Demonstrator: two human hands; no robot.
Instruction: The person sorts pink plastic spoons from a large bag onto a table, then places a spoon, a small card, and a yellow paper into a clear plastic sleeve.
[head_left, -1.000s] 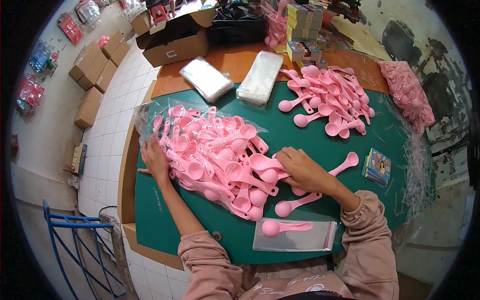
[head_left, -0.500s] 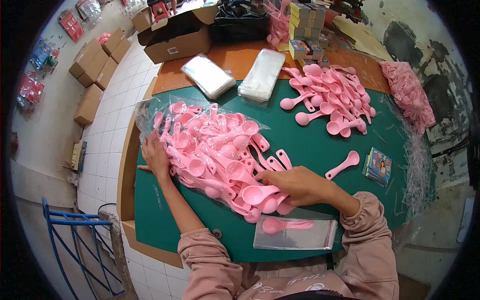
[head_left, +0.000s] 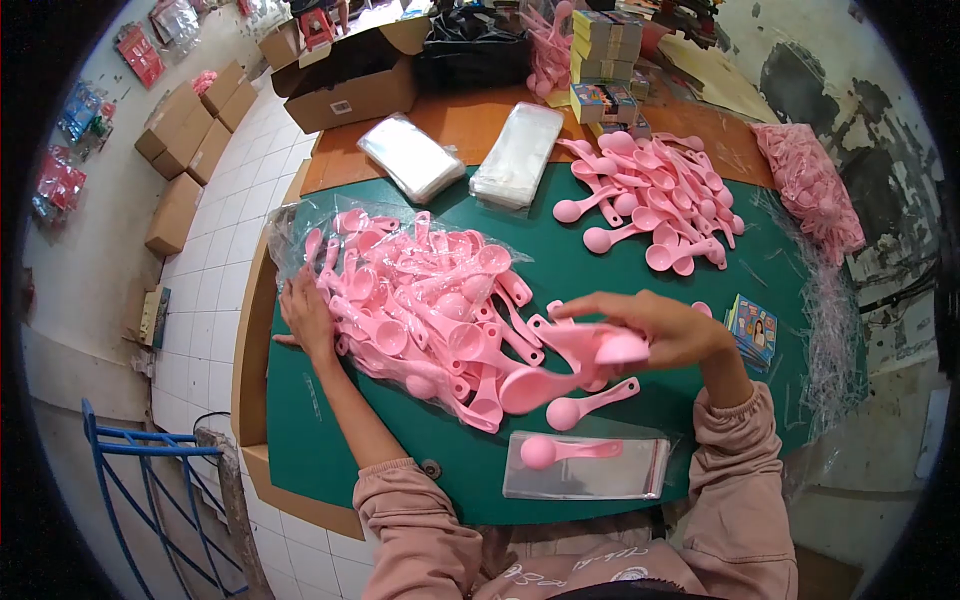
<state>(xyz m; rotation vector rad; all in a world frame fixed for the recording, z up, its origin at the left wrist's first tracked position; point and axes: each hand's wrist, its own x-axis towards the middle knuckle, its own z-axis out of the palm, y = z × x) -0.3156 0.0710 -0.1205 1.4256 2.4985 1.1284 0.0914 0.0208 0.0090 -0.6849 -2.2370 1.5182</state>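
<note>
Pink measuring spoons [head_left: 400,290] spill out of a clear plastic bag [head_left: 292,222] on the left of the green tabletop. My left hand [head_left: 308,315] grips that bag's left side, its thumb by the table edge. To the right of the heap, my right hand [head_left: 655,325] is closed around several pink spoons [head_left: 622,348], slightly blurred. Below it lies a loose pink spoon [head_left: 592,404]. Nearer me, one pink spoon [head_left: 570,451] rests on clear plastic sleeves [head_left: 600,482]. Another spoon [head_left: 702,309] is mostly hidden behind my right hand.
A second heap of pink spoons [head_left: 660,200] lies at the back right. Small printed cards [head_left: 752,332] sit near the right edge. Two stacks of clear sleeves [head_left: 412,160] lie behind, with a cardboard box [head_left: 350,100] and bundled cards [head_left: 604,100] beyond.
My right hand has lifted away from the heap, up and to the right, with several spoons in it. A loose spoon now lies beneath it. My left hand stays at the bag.
</note>
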